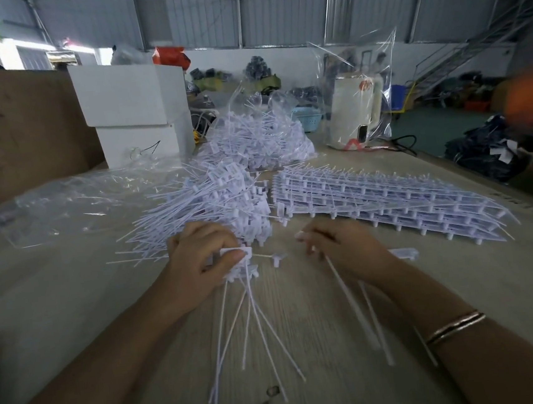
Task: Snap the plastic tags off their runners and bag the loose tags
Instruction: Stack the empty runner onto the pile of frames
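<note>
My left hand (199,260) grips a bunch of white plastic tags (242,266) by their heads, their thin tails fanning down toward me. My right hand (341,246) holds thin white runner rods (353,304) that trail back along my forearm. One loose tag (277,257) lies between the hands. Behind my left hand is a heap of loose tags (213,203). A stack of tags still on runners (388,199) lies to the right. Farther back an open clear bag of tags (258,134) sits on the table.
An empty clear plastic bag (73,201) lies flat at the left. White boxes (136,110) and a brown cardboard wall (17,128) stand behind it. A white kettle in a clear bag (357,108) stands at the back right, near the table's right edge.
</note>
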The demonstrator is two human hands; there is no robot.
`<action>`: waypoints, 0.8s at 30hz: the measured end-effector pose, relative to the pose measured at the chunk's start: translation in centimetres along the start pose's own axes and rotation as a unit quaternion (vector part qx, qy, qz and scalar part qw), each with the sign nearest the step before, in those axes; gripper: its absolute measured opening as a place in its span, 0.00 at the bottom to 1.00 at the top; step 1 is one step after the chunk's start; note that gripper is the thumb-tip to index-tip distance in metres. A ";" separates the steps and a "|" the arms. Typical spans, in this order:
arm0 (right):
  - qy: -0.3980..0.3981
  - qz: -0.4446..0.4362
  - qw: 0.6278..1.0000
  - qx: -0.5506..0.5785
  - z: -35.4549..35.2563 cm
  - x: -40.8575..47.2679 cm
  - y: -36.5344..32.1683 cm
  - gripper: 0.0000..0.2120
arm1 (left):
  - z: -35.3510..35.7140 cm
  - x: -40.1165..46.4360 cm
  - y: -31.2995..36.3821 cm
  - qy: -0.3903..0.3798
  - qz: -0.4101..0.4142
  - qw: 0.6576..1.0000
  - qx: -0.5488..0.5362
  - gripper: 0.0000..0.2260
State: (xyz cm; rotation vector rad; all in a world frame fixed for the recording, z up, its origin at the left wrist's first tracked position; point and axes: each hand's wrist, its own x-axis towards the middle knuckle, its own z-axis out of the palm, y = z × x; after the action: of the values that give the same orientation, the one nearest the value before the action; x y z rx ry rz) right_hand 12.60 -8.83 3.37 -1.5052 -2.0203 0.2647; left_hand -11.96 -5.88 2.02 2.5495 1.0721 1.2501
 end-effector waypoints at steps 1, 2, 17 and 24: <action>0.005 0.007 1.000 -0.018 -0.4 -0.2 0.5 0.09 | -0.1 -0.1 -0.1 0.010 -0.014 1.000 0.015 0.21; 0.006 0.005 0.999 -0.040 -0.5 -0.5 0.6 0.08 | -0.1 -0.1 -0.1 0.019 -0.028 0.999 0.040 0.21; -0.006 -0.115 0.993 -0.036 2.0 -0.1 -3.1 0.10 | 1.4 0.6 0.6 -0.055 -0.051 0.997 0.006 0.22; -0.002 -0.134 0.986 -0.101 2.2 0.0 -2.6 0.12 | 1.3 0.3 0.4 -0.032 -0.055 0.998 -0.026 0.24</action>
State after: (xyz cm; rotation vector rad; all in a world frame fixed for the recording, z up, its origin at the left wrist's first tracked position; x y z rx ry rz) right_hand 9.26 -9.27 2.85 -1.3251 -2.2778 -0.0476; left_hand -10.65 -5.68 1.50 2.4399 1.1334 1.1454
